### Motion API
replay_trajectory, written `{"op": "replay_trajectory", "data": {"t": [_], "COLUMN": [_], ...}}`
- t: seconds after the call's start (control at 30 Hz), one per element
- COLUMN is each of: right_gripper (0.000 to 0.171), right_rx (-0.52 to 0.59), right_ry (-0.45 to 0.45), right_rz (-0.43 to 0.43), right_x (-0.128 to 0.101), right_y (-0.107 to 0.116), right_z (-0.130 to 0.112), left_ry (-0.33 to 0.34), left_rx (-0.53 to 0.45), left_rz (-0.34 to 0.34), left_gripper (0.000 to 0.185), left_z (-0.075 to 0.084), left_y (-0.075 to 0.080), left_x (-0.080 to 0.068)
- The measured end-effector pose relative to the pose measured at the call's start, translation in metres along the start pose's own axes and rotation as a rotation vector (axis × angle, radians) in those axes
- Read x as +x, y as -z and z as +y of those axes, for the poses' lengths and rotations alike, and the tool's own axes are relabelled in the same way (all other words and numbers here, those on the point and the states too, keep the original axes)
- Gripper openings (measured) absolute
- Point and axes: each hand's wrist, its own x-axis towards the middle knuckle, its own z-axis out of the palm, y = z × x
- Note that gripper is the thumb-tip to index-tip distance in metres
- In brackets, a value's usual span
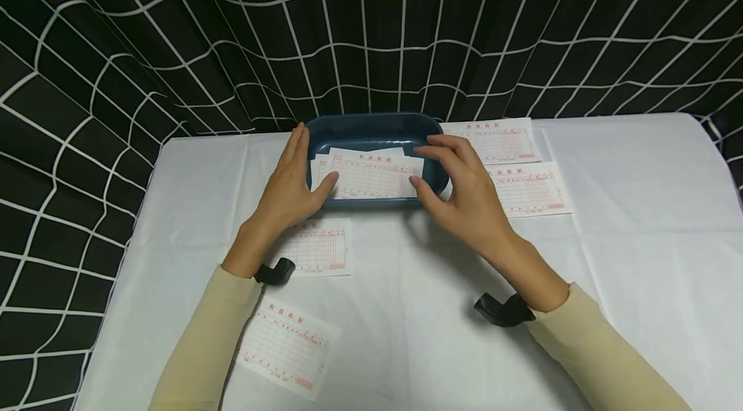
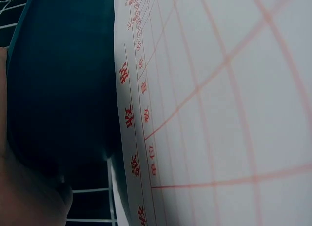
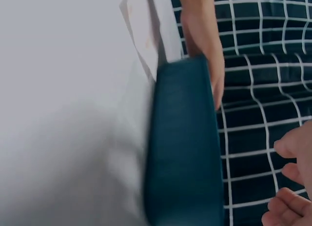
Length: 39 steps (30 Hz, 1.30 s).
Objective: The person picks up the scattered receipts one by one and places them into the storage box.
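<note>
Slip (image 1: 287, 350), white, red-ruled: flat on the desk (image 1: 650, 204), bottom left of the frame. Second slip (image 1: 319, 248): left of centre, just below the tray.
Left hand (image 1: 287, 188): fingers straight, together, along the tray's left end; thumb spread inward over the stack. Right hand (image 1: 464, 188): fingers bent, thumb well parted from them, over the tray's right end; nothing seen gripped.
Stack (image 1: 371, 177), several overlapping slips: centre of the frame, in the front of the tray. Probably light, limp, easily creased, apt to slide over one another; best pinched at both short edges and squared together.
Tray (image 1: 371, 127), dark blue: upper centre. Looks stiff, smooth, light; hold by the end walls.
Two more slips (image 1: 531, 195): right of the tray.
Backdrop (image 1: 383, 30), black with white grid: top of the frame.
Obscured: second slip's left part, under the wrist; left ends of the right-hand slips; count in the stack. Whether the right fingertips touch paper cannot be told.
</note>
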Motion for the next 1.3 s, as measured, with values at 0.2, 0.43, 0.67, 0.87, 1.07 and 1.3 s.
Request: {"op": "replay_trajectory", "data": {"t": [0.2,0.43,0.67,0.87,1.07,1.3], "right_gripper": [0.044,0.039,0.050,0.066,0.080,0.082], "right_rx": [0.037,0.083,0.003,-0.126,-0.196,-0.224], "right_ry": [0.048,0.121,0.053,0.015,0.032,-0.004], "right_rz": [-0.015,-0.068,-0.260,-0.380,-0.453,-0.488], "right_x": [-0.020,-0.032,-0.043,-0.047,-0.050,-0.057], "right_y": [-0.016,-0.048,-0.082,-0.099,-0.112,-0.114], "right_z": [-0.012,-0.029,-0.041,-0.042,-0.046,-0.048], "left_ry": [0.010,0.015,0.010,0.001,0.010,0.000], "left_rx": [-0.006,-0.010,-0.010,-0.007,0.002,-0.020], "left_rz": [-0.008,-0.010,0.006,-0.016,0.001,-0.004], "left_gripper": [0.098,0.098,0.097,0.098,0.096,0.096], "left_z": [0.001,-0.003,-0.006,-0.003,-0.002,-0.001], "left_y": [-0.001,0.004,0.007,0.002,0.003,0.001], "left_x": [0.000,-0.002,-0.003,0.002,-0.001,-0.001]}}
